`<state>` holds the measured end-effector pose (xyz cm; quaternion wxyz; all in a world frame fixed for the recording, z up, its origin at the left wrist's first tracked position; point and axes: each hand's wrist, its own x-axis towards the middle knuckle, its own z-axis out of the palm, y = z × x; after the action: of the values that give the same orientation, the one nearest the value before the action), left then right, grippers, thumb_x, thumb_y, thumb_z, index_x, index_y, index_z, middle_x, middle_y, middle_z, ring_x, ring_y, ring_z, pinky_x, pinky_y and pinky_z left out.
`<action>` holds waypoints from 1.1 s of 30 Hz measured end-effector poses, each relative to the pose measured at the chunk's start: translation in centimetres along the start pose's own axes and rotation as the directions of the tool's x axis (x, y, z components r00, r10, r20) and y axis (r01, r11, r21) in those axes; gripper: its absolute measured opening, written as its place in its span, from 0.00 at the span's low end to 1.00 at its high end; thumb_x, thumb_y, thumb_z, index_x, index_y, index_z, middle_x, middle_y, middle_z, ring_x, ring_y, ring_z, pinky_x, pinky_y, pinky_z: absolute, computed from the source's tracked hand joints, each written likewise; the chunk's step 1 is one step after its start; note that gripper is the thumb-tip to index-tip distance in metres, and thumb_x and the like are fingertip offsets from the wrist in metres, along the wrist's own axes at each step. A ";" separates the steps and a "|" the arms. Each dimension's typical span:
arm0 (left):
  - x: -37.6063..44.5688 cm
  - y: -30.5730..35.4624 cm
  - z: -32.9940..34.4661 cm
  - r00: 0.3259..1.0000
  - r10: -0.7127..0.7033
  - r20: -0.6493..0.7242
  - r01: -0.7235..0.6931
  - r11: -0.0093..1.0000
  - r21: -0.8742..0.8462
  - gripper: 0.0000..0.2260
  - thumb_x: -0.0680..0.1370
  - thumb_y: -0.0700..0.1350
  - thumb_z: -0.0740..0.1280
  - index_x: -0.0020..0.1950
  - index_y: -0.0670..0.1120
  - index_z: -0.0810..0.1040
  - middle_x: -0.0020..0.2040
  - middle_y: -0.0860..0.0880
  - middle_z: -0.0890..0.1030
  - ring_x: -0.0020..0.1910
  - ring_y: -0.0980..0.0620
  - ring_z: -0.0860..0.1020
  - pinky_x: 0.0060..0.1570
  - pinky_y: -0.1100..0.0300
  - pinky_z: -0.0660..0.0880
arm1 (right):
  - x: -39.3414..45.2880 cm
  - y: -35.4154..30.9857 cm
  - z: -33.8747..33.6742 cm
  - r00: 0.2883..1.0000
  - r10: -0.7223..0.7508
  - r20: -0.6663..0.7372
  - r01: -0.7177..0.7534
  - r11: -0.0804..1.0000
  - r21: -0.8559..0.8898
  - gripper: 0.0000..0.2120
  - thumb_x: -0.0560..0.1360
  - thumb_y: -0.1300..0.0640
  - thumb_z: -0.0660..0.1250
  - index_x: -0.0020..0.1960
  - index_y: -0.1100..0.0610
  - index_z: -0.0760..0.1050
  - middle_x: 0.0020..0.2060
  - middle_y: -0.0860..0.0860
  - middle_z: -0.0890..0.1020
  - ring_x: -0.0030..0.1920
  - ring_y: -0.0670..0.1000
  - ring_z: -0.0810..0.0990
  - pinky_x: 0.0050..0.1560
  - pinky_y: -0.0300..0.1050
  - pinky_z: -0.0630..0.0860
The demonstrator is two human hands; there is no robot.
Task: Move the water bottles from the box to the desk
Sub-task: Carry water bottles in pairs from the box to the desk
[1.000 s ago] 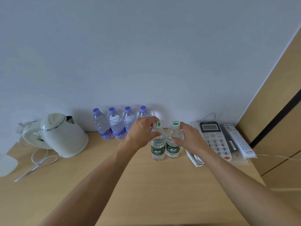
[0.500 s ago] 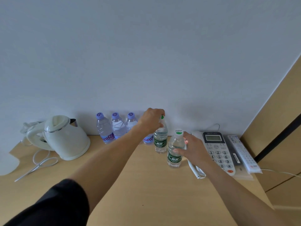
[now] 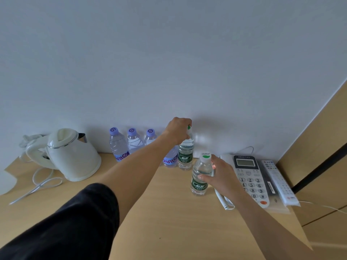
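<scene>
Cream-coloured plastic electric kettle (image 3: 71,156) is seen at the far left of the pale wooden surface (image 3: 169,222), with its white cord lying beside it. To its right, clear plastic water bottles with purple caps (image 3: 131,145) are lined up against the wall. Next in that row, a clear green-labelled water bottle at the wall (image 3: 185,156) is held upright, its cap gripped from above by the curled fingers of the left hand (image 3: 179,131); its base appears to be on or just above the surface, touching or just beside the last purple-capped bottle. Nearer the camera and slightly right, a second green-labelled bottle with a white cap (image 3: 200,177) stands upright, its body clasped from the right side by the right hand (image 3: 219,175), thumb across the front. Both long axes are vertical, so each hand is judged to need only a release. Further right lie a white desk telephone (image 3: 251,181) and a white remote control (image 3: 279,182). No box is visible.
</scene>
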<state>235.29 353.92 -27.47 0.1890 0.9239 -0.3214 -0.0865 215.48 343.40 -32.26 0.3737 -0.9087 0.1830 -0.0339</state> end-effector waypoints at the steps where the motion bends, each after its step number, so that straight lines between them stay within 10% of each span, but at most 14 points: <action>1: 0.3 0.2 -0.1 1.000 0.002 0.003 -0.002 1.000 0.004 0.17 0.75 0.42 0.75 0.62 0.44 0.78 0.57 0.41 0.81 0.53 0.40 0.79 0.51 0.53 0.76 | 0.2 0.1 -0.1 1.000 -0.002 -0.005 0.002 1.000 0.006 0.24 0.69 0.52 0.79 0.61 0.53 0.75 0.50 0.46 0.80 0.54 0.50 0.78 0.53 0.45 0.73; 33: 4.8 2.2 -0.9 0.999 -0.042 -0.028 0.043 0.998 0.041 0.20 0.76 0.43 0.75 0.67 0.46 0.77 0.59 0.42 0.81 0.56 0.42 0.78 0.52 0.55 0.74 | 14.3 2.4 -2.7 0.987 0.028 -0.161 0.004 0.980 0.198 0.24 0.70 0.61 0.79 0.63 0.55 0.75 0.50 0.48 0.80 0.51 0.53 0.79 0.52 0.43 0.71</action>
<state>238.05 349.55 -25.89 0.1724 0.9353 -0.3007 -0.0713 227.53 334.84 -33.04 0.4462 -0.8600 0.2142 -0.1239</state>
